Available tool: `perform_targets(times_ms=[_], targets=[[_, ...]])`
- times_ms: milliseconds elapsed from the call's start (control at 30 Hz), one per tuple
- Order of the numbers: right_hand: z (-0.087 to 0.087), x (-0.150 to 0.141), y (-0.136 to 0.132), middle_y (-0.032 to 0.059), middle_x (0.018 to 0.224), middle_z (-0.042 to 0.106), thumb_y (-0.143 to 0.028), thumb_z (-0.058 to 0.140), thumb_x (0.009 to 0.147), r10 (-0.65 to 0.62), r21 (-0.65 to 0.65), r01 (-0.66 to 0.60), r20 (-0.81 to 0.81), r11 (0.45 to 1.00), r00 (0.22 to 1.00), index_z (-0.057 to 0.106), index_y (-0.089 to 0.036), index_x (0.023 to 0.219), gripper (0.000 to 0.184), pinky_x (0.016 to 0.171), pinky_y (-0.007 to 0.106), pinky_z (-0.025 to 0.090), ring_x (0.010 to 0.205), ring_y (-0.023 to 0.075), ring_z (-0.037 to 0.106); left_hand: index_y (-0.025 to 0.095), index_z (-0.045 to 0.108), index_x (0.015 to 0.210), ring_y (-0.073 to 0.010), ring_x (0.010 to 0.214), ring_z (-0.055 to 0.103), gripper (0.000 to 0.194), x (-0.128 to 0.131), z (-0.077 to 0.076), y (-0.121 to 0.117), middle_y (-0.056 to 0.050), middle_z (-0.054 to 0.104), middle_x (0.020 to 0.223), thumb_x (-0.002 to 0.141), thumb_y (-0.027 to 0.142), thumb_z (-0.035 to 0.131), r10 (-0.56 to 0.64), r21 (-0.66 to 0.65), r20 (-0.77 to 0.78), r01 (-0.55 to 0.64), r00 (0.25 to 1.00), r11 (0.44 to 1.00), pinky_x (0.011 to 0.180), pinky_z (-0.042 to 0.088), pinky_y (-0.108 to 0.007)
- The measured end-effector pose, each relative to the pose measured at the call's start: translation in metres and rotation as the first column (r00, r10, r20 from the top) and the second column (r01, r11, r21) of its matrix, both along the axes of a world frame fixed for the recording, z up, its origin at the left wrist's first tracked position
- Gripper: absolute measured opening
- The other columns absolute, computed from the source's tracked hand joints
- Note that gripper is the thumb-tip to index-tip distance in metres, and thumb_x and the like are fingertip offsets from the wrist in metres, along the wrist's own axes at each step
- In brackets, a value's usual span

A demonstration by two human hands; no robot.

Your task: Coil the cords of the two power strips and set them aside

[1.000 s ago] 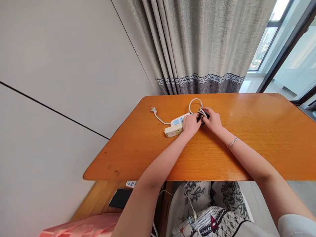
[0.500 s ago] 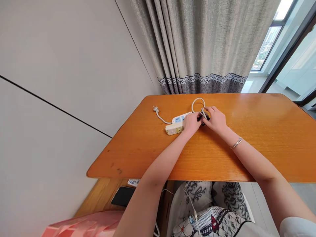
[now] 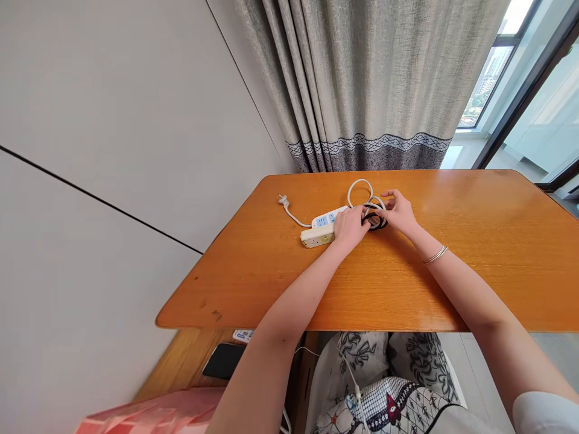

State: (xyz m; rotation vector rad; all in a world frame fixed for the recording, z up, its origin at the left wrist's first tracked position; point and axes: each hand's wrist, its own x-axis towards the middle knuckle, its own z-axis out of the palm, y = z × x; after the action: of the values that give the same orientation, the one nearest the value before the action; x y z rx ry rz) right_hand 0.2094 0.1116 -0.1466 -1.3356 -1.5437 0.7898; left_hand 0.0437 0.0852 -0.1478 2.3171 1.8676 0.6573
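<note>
Two power strips lie side by side on the wooden table: a white one with blue socket faces (image 3: pixel 322 220) behind, and a cream one (image 3: pixel 316 237) in front. My left hand (image 3: pixel 351 225) covers their right ends, its fingers closed on the left side of a looped black cable (image 3: pixel 373 222). From the other side, my right hand (image 3: pixel 398 213) pinches the coil's edge between thumb and finger, the remaining fingers loosely bent. A white cable (image 3: pixel 360 180) arcs behind the hands and runs into the same loops. The white plug (image 3: pixel 283 201) rests at the left on its short cord.
The orange-brown table (image 3: pixel 474 253) has rounded corners and meets a pale wall panel on the left. A grey curtain (image 3: pixel 375 78) hangs behind it. Below the front edge are a dark phone (image 3: pixel 225 360) and a pink bag (image 3: pixel 154 413). A thin white cord (image 3: pixel 348 367) crosses my lap.
My right hand has shifted slightly right and its fingers have loosened, so the black and white loops show more openly. My left hand stays over the strips.
</note>
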Motion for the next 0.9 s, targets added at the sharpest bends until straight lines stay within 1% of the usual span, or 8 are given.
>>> perform_targets(times_ms=[67,167,333,433,533,667,767,900], targets=[[-0.002,0.001,0.002,-0.0043,0.075,0.072,-0.019,0.077,0.064,0.02,-0.049,-0.026,-0.103,0.998,0.994,0.057,-0.023,0.106,0.047,0.065,0.028,0.053,0.07,0.0177,0.068,0.021,0.065,0.105,-0.0308,0.107,0.068,0.018,0.0,0.001,0.0,-0.009,0.076,0.107,0.088,0.019,0.064,0.002,0.0,-0.015,-0.002,1.0,1.0,0.094,0.051,-0.044],[-0.003,0.002,0.004,-0.0067,0.068,0.068,-0.02,0.078,0.064,0.059,-0.088,-0.073,-0.15,0.993,0.987,0.057,-0.023,0.105,0.046,0.061,0.027,0.051,0.063,0.0166,0.066,0.022,0.063,0.099,-0.0313,0.106,0.068,0.012,-0.001,0.003,0.0,-0.01,0.074,0.109,0.087,0.021,0.065,0.004,-0.005,-0.026,-0.004,1.0,1.0,0.094,0.05,-0.045],[-0.005,0.007,0.006,-0.0047,0.067,0.07,-0.023,0.078,0.071,0.177,-0.108,-0.205,-0.226,0.973,0.958,0.057,-0.022,0.111,0.045,0.059,0.027,0.054,0.062,0.0177,0.069,0.023,0.062,0.091,-0.0295,0.101,0.068,0.006,-0.003,0.005,-0.002,-0.008,0.071,0.105,0.087,0.023,0.065,0.004,-0.014,-0.035,-0.004,0.999,1.0,0.091,0.05,-0.044],[-0.005,0.013,0.009,-0.0009,0.076,0.075,-0.025,0.076,0.078,0.176,-0.09,-0.19,-0.142,0.978,0.974,0.057,-0.019,0.116,0.043,0.064,0.028,0.058,0.069,0.018,0.073,0.023,0.062,0.091,-0.0286,0.101,0.068,0.008,-0.005,0.003,-0.004,-0.007,0.071,0.106,0.085,0.02,0.066,-0.043,0.002,-0.03,0.043,0.999,0.999,0.094,0.05,-0.044],[-0.004,0.022,0.014,0.0005,0.076,0.075,-0.027,0.076,0.078,0.087,-0.054,-0.086,0.012,0.995,0.996,0.064,-0.018,0.112,0.037,0.07,0.031,0.058,0.072,0.0192,0.072,0.023,0.064,0.095,-0.0274,0.103,0.068,0.013,-0.006,0.0,-0.006,-0.007,0.073,0.108,0.084,0.015,0.063,-0.132,0.049,-0.047,0.134,0.99,0.99,0.102,0.047,-0.045],[0.0,0.032,0.019,0.0009,0.072,0.071,-0.029,0.079,0.076,0.016,0.002,-0.016,0.105,1.0,0.994,0.071,-0.018,0.097,0.025,0.079,0.035,0.054,0.075,0.0212,0.068,0.02,0.068,0.105,-0.0273,0.111,0.068,0.028,-0.007,-0.003,-0.008,-0.009,0.074,0.115,0.084,0.007,0.056,-0.269,0.081,-0.095,0.277,0.958,0.957,0.104,0.048,-0.043],[0.004,0.033,0.02,-0.0012,0.07,0.068,-0.027,0.077,0.077,0.064,0.011,-0.065,0.1,0.998,0.993,0.07,-0.018,0.097,0.024,0.077,0.033,0.054,0.07,0.0185,0.065,0.02,0.071,0.109,-0.0266,0.115,0.068,0.035,-0.009,-0.003,-0.009,-0.009,0.075,0.119,0.085,0.004,0.052,-0.344,0.07,-0.095,0.351,0.934,0.934,0.104,0.05,-0.041],[0.012,0.028,0.015,0.0006,0.084,0.072,-0.026,0.076,0.076,0.207,0.009,-0.207,-0.013,0.978,0.978,0.066,-0.018,0.102,0.029,0.075,0.031,0.058,0.073,0.0158,0.068,0.019,0.068,0.127,-0.0272,0.123,0.066,0.043,-0.009,-0.003,-0.01,-0.01,0.073,0.13,0.088,0.008,0.052,-0.32,0.106,-0.086,0.328,0.944,0.939,0.11,0.048,-0.042]])
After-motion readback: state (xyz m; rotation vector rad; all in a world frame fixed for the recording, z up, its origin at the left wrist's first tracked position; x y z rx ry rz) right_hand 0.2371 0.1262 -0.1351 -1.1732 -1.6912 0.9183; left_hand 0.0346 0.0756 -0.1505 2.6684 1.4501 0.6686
